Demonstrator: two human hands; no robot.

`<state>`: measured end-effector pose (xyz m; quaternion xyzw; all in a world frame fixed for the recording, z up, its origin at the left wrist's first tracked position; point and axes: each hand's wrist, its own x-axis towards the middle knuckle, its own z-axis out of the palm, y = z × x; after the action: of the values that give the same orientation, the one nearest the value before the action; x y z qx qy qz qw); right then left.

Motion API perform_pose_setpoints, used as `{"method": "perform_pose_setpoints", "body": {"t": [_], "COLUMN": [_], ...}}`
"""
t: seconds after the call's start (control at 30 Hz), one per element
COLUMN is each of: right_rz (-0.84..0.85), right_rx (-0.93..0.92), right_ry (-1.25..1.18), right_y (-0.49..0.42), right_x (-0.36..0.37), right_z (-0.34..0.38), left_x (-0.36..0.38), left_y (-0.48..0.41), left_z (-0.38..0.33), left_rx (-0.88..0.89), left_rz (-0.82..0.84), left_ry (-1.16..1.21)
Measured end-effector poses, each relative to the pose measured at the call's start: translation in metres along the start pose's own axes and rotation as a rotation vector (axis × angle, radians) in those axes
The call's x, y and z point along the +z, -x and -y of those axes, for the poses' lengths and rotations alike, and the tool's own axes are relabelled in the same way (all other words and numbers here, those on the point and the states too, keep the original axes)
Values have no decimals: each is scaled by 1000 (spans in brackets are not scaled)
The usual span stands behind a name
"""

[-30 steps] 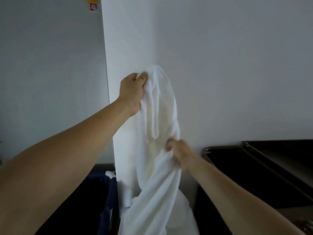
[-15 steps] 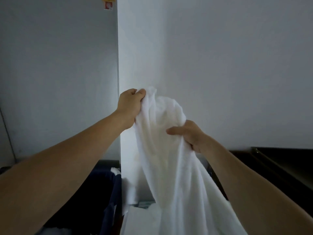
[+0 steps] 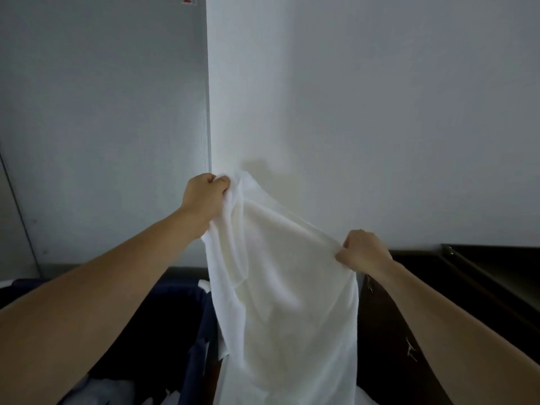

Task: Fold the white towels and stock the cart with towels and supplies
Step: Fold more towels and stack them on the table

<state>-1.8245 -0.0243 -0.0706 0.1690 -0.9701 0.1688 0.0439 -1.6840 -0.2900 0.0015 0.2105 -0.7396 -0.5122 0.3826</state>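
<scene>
I have the white towel (image 3: 280,287) up in the air in front of a pale wall (image 3: 380,112), strung between my two hands. My left hand (image 3: 204,200) is the higher one, its fingers (image 3: 222,182) curled tight round a bunched wad of the top edge. My right hand (image 3: 363,252) sits lower and out to the side, pinching the same edge between thumb and curled fingers. Between the two grips the edge runs taut on a slope. Below the fingers the cloth hangs in long loose folds, and its lower end runs out of view.

I judge it light, limp and soft, with no stiffness of its own, so it takes shape only from where I hold it. The terry looks grippy enough that a firm pinch should not slip. The best holds would be the two corners of one edge, but I cannot tell whether either grip is on a true corner. The left looks more like a fistful, so I would work those fingers along the hem.

Under my left fingers sits a navy bin (image 3: 187,317). Beyond my right fingers is a dark cabinet (image 3: 482,287).
</scene>
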Motion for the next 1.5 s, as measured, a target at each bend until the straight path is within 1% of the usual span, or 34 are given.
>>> {"method": "perform_pose_setpoints", "body": {"t": [0.07,0.1,0.17,0.2,0.23,0.27,0.33,0.4,0.43,0.5,0.57,0.6,0.67,0.73,0.8,0.87,0.9,0.97,1.0,1.07,1.13,1.23,1.3,1.33,1.4,1.47,1.5], "right_rz": [-32,-38,-74,-85,-75,-46,26,111,163,262,312,315,295,282,261,199,154,86,75,52,-17,-105,-119,-123,-100,-41,-52], "right_rx": [25,48,128,161,171,147,3,-186,-273,-424,-491,-501,-503,-481,-449,-395,-353,-228,-151,6,114,158,142,135,161,222,239], "right_ry": [-88,-197,-518,-677,-799,-871,-896,-856,-834,-825,-871,-879,-849,-825,-813,-734,-652,-484,-449,-443,-468,-513,-459,-440,-494,-708,-844], "right_y": [0,1,3,6,9,14,23,32,35,41,44,45,47,49,50,48,46,41,40,39,40,35,33,33,33,35,35], "right_x": [15,23,33,35,33,29,12,-9,-17,-32,-41,-43,-45,-44,-44,-40,-35,-18,-7,13,22,10,1,1,7,4,-6], "right_z": [-6,-8,-10,-8,-5,1,16,34,42,52,56,56,54,49,43,39,38,31,26,8,-9,-16,-11,-10,-10,-5,1], "left_x": [-2,-4,-7,-9,-12,-13,-12,-6,-1,9,17,20,25,29,33,37,39,40,40,33,23,16,15,13,7,1,0], "left_y": [0,0,0,1,3,6,16,28,33,41,48,51,57,62,64,62,60,51,46,34,23,15,9,9,9,10,10], "left_z": [4,4,6,8,10,13,15,11,8,5,8,11,14,15,12,7,3,-5,-10,-19,-26,-34,-45,-53,-72,-87,-91], "left_rx": [-12,-11,-10,-3,17,44,94,152,165,78,-57,-99,-136,-145,-136,-84,-54,-19,-9,9,26,31,29,30,32,36,31], "left_rz": [-2,7,49,95,175,287,529,651,680,764,893,949,1027,1067,1056,976,917,796,735,602,494,396,333,326,343,339,342], "left_ry": [25,32,19,-16,-85,-167,-265,-277,-230,-4,209,256,277,249,221,172,159,199,240,299,328,420,585,681,843,953,996]}}
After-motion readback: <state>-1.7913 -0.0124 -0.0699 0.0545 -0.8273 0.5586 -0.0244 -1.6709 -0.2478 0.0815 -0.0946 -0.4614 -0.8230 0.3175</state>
